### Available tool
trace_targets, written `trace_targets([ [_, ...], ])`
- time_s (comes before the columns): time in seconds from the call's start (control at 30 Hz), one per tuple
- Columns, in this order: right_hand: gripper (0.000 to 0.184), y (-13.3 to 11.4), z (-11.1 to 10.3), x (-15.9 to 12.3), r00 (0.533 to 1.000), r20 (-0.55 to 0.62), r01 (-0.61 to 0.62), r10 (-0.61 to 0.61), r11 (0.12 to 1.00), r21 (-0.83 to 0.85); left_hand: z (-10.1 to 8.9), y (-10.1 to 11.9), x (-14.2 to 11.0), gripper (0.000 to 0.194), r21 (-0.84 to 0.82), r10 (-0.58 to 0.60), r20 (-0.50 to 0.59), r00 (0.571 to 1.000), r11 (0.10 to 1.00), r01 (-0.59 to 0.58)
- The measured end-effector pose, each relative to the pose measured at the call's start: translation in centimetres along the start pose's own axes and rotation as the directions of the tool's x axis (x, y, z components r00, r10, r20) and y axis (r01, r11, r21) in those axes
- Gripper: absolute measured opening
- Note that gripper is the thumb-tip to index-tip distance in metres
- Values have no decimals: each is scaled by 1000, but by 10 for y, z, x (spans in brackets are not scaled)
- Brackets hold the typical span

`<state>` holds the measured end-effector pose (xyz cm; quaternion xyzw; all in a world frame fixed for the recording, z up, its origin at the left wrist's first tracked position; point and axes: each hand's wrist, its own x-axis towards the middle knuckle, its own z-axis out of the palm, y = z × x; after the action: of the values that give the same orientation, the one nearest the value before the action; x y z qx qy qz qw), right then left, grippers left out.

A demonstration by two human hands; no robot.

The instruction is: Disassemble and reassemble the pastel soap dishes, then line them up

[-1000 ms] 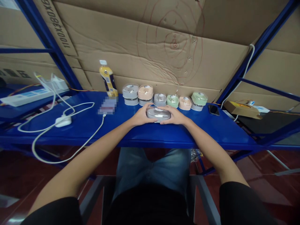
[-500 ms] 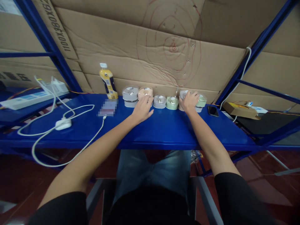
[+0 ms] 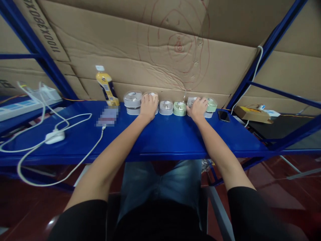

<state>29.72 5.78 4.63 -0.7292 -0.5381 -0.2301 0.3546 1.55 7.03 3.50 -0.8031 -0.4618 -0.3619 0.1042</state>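
Several small oval lidded boxes with clear tops stand in a row at the back of the blue table. My left hand [image 3: 149, 107] is wrapped over a peach box [image 3: 151, 93], its fingers across the lid. Left of it is a grey two-high stack [image 3: 132, 100]. In the middle, a single grey box [image 3: 166, 107] and a single green box [image 3: 180, 108] sit side by side. My right hand [image 3: 198, 109] grips a grey box [image 3: 191, 100], which it partly hides. A green box [image 3: 212, 104] on a grey one stands just right of that hand.
A yellow drink bottle [image 3: 107, 86] stands against the cardboard wall [image 3: 105, 36]. In front of it lies a blurred-out flat item [image 3: 107, 116] with a white cable [image 3: 87, 157]. A phone [image 3: 224, 115] lies at right; a cardboard box [image 3: 252, 114] is beyond the blue frame.
My left hand has moved from the front right of the peach box onto its lid, with the fingers closing around it. My right hand stays on the grey box. The view has shifted slightly.
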Motion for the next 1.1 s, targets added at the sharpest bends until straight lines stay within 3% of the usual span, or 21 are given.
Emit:
trace_targets([
  [0.23,44,-3,-22,-1,987,162,-9,5,1000,24,-7,11,-11,59,28,16,6,1000,999,-16],
  [0.43,48,-4,-38,-3,993,117,26,-35,997,78,-20,17,-19,62,-14,32,-10,999,999,-32],
  [0.57,52,-9,-47,-5,980,78,150,-182,938,311,-39,22,-28,59,-6,159,5,987,987,-159],
  [0.63,62,-12,-48,-7,935,86,258,-344,826,501,-49,24,-37,58,-47,279,42,959,960,-277],
  [0.67,70,-12,-48,-8,888,94,313,-449,743,592,-54,26,-42,58,-83,344,64,937,937,-339],
  [0.77,103,-14,-46,-15,672,152,371,-724,507,778,-62,27,-57,57,-222,497,103,861,856,-467],
  [0.83,109,-17,-45,-22,559,215,323,-801,449,833,-64,25,-64,54,-278,545,107,831,819,-502],
  [0.87,107,-18,-44,-26,527,246,294,-814,445,846,-64,23,-68,53,-287,556,107,824,811,-510],
  [0.97,100,-23,-44,-36,506,313,248,-804,483,840,-60,16,-74,51,-278,546,128,828,821,-498],
  [1.1,95,-27,-46,-45,505,377,273,-777,558,784,-52,13,-80,62,-294,428,162,889,881,-370],
])
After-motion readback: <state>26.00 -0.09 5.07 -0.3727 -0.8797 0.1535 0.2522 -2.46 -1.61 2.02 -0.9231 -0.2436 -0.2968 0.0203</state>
